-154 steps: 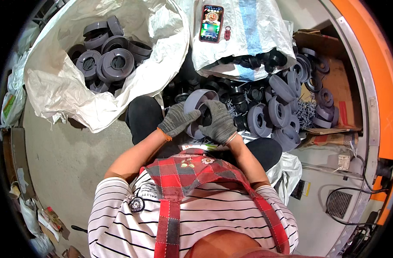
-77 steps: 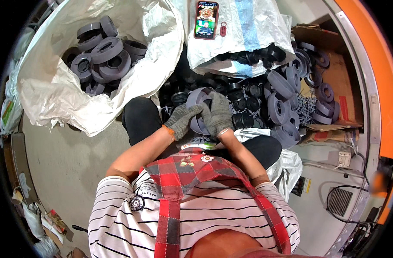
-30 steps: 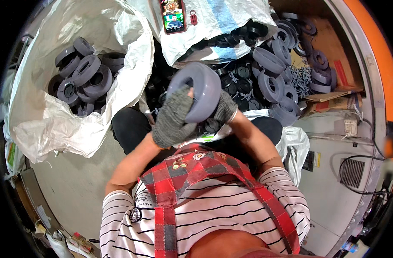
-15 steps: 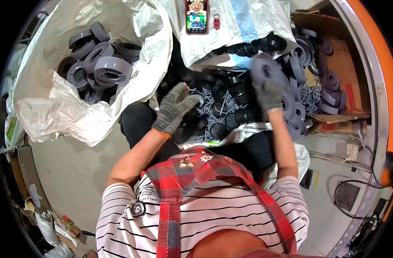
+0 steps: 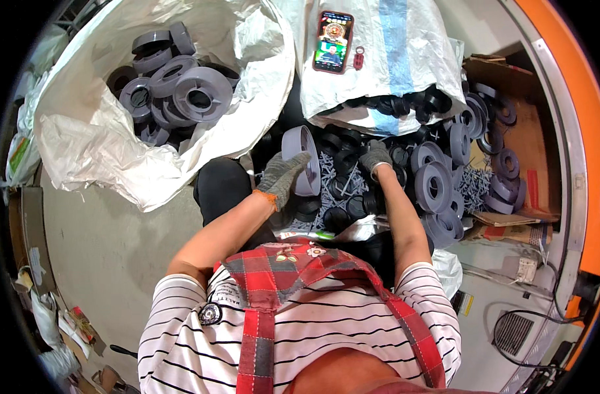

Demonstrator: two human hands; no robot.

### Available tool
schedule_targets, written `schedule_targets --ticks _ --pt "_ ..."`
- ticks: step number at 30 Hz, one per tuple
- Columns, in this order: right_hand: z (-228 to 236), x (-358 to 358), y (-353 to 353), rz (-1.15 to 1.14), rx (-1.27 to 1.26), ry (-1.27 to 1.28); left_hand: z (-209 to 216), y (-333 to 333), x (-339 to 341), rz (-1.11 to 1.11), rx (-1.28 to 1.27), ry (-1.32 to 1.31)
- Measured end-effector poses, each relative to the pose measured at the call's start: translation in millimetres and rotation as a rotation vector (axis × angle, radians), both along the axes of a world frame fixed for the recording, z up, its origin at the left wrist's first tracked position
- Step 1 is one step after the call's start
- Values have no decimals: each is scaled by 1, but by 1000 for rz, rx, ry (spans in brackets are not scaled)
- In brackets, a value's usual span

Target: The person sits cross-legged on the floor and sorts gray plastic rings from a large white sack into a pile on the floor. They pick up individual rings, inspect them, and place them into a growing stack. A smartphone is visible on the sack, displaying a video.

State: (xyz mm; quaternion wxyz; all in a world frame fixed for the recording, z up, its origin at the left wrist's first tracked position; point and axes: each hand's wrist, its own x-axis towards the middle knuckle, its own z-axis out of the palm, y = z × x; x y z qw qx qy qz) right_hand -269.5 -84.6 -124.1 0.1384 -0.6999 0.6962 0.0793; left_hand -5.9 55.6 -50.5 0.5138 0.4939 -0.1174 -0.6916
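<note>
The grey ring (image 5: 289, 155) sits in the left hand (image 5: 282, 177), on that hand's 1 to 2 o'clock side, gripped by its lower left wall; it stands on edge, its long axis running close to 12–6, its open side turned toward 3 o'clock, where the right hand (image 5: 375, 156) lies well apart from it; seen from the right hand, the ring is at 9 o'clock.

The right hand is down among the black caps (image 5: 356, 207), fingers curled and pointing toward 11 to 12 o'clock; whether they close on a cap cannot be told; loose caps and grey screw-like pieces (image 5: 331, 199) fill the gap between the hands.

For edges, the blue-striped sack (image 5: 349, 75) rises at the right hand's 12 o'clock; more grey rings (image 5: 460, 146) crowd it from 3 to 4 o'clock, with the cardboard box (image 5: 537, 167) beyond; the large white sack (image 5: 142, 172) gapes at the held ring's 10 o'clock, its mouth wide; the left knee (image 5: 219, 190) hems in the left hand at 8 to 9 o'clock.
</note>
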Motion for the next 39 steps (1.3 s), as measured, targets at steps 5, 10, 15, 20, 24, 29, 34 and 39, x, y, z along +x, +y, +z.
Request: schedule_targets --ticks 5,10,15,20,24,29,34,39 --pt "19 2 21 131 14 -186 5 0 -6 -57 -84 -184" --pt "91 25 73 122 -197 -468 -7 4 -13 -101 -120 -188" --pt "96 30 88 497 -355 -563 13 12 -19 -247 -187 125" --pt "125 63 111 295 -224 -663 27 24 -13 -265 -288 -160" --pt "125 69 130 423 -251 -508 44 22 -4 -461 -429 -639" --pt "137 66 131 564 -204 -531 41 17 4 -508 -424 -352" --pt "143 61 133 783 -258 -431 46 21 0 -482 -312 -82" --pt "143 72 147 465 -162 -599 62 25 0 -495 -443 -355"
